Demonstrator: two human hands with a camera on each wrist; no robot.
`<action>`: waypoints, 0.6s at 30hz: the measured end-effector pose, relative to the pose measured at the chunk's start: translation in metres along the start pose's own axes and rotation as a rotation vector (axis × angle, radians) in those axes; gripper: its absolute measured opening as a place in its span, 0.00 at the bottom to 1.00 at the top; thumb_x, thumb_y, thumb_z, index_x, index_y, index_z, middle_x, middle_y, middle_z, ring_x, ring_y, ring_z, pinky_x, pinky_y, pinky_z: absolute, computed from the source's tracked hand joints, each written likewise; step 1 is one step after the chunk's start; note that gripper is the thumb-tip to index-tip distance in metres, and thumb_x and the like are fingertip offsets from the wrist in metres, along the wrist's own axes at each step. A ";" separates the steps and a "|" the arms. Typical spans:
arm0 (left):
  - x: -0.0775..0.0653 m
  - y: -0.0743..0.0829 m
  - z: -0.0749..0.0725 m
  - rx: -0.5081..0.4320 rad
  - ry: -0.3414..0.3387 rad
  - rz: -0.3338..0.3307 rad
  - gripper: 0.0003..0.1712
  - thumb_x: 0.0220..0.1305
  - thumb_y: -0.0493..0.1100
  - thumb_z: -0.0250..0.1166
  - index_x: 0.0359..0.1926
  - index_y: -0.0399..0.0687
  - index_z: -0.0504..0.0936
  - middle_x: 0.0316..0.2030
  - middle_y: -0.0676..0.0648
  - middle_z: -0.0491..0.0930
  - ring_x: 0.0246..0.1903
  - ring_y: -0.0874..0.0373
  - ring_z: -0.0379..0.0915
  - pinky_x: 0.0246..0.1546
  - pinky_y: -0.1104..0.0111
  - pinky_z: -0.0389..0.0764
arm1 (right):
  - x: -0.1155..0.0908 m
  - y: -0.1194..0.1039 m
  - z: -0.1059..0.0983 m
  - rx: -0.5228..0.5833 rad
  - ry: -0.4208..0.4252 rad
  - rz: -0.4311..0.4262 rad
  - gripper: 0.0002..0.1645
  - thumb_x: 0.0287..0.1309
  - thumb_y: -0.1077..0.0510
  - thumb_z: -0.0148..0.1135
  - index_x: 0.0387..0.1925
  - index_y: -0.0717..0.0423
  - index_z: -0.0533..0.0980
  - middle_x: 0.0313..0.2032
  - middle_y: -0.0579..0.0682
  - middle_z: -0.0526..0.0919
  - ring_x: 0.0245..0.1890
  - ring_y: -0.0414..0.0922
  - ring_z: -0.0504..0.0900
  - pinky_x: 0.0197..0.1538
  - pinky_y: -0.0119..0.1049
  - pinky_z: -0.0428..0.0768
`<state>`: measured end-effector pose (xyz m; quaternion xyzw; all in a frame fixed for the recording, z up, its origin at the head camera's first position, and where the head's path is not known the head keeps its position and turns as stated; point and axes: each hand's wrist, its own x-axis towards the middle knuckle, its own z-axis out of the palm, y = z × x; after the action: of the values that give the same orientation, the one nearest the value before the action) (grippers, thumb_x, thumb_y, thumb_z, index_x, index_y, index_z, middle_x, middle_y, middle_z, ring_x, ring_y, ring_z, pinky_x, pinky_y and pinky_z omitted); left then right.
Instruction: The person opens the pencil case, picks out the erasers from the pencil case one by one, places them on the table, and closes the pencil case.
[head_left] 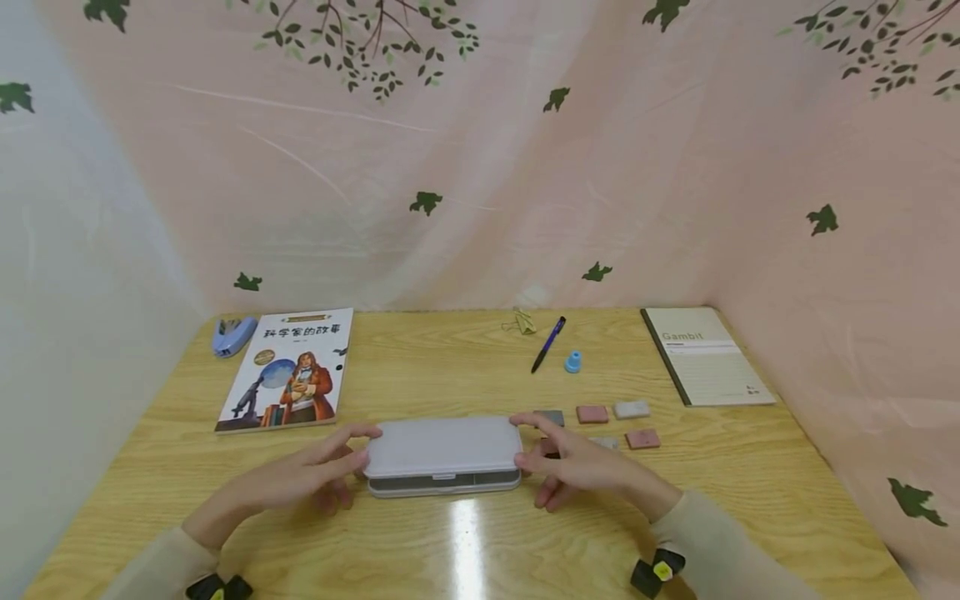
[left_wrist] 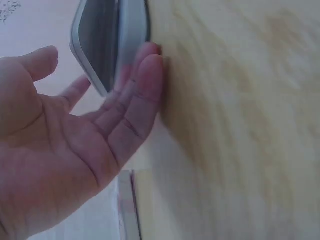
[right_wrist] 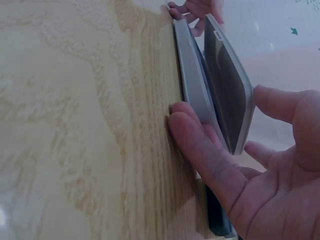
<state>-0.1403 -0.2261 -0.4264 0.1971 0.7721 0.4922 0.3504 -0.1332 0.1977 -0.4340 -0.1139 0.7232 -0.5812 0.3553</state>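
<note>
A pale grey, flat pencil case (head_left: 444,446) lies on the table in front of the person, its hinged lid raised a little along the near side. At its left end is the left hand (head_left: 300,479), fingers loosely extended against the case. In the left wrist view, that hand's thumb (left_wrist: 45,62) stands apart from the lid while the lower fingers (left_wrist: 145,82) lie along the base. The right hand (head_left: 577,462) is at the other end, its index finger at the lid's far corner. The right wrist view shows its thumb (right_wrist: 270,100) at the lid's edge and lower fingers (right_wrist: 187,130) beside the base.
Several erasers (head_left: 592,414) lie right of the case, partly behind the right hand. Farther back are a binder clip (head_left: 524,322), a pen (head_left: 548,344) and a small blue object (head_left: 573,362). A book (head_left: 288,371) and stapler (head_left: 234,336) lie left, a notebook (head_left: 707,357) right.
</note>
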 end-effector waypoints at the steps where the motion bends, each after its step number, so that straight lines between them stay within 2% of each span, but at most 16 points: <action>1: 0.000 -0.002 0.000 -0.020 -0.014 0.002 0.28 0.83 0.50 0.44 0.78 0.55 0.52 0.51 0.38 0.77 0.37 0.43 0.80 0.33 0.59 0.84 | 0.000 0.001 0.000 0.004 -0.003 0.001 0.42 0.72 0.46 0.60 0.79 0.41 0.51 0.47 0.63 0.77 0.33 0.59 0.87 0.35 0.51 0.87; 4: 0.001 -0.007 -0.001 -0.070 -0.055 0.026 0.31 0.82 0.47 0.48 0.79 0.55 0.50 0.48 0.36 0.81 0.36 0.42 0.82 0.33 0.58 0.85 | 0.001 0.003 0.001 0.014 -0.005 0.005 0.44 0.71 0.47 0.62 0.79 0.40 0.51 0.47 0.63 0.77 0.33 0.59 0.87 0.34 0.50 0.87; 8: 0.002 -0.009 0.001 -0.126 -0.088 0.022 0.36 0.80 0.46 0.54 0.79 0.54 0.47 0.44 0.35 0.83 0.34 0.41 0.83 0.34 0.57 0.86 | 0.004 0.006 0.001 0.013 -0.003 0.000 0.46 0.69 0.49 0.65 0.79 0.40 0.51 0.47 0.63 0.78 0.31 0.58 0.88 0.31 0.49 0.87; 13: 0.004 -0.010 0.003 -0.163 -0.090 0.015 0.39 0.78 0.45 0.57 0.80 0.55 0.47 0.42 0.34 0.83 0.33 0.43 0.83 0.32 0.58 0.86 | 0.004 0.006 0.002 0.008 -0.009 -0.005 0.47 0.67 0.51 0.67 0.79 0.40 0.51 0.43 0.63 0.82 0.26 0.58 0.87 0.22 0.45 0.85; 18: 0.007 -0.012 0.004 -0.178 -0.086 0.023 0.39 0.77 0.44 0.58 0.79 0.55 0.48 0.41 0.34 0.83 0.32 0.45 0.83 0.30 0.59 0.86 | 0.006 0.007 0.003 0.025 -0.012 0.009 0.49 0.67 0.53 0.68 0.79 0.38 0.50 0.41 0.63 0.84 0.25 0.55 0.88 0.20 0.42 0.84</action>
<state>-0.1416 -0.2250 -0.4407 0.1948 0.7072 0.5540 0.3936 -0.1338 0.1941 -0.4430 -0.1100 0.7143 -0.5878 0.3636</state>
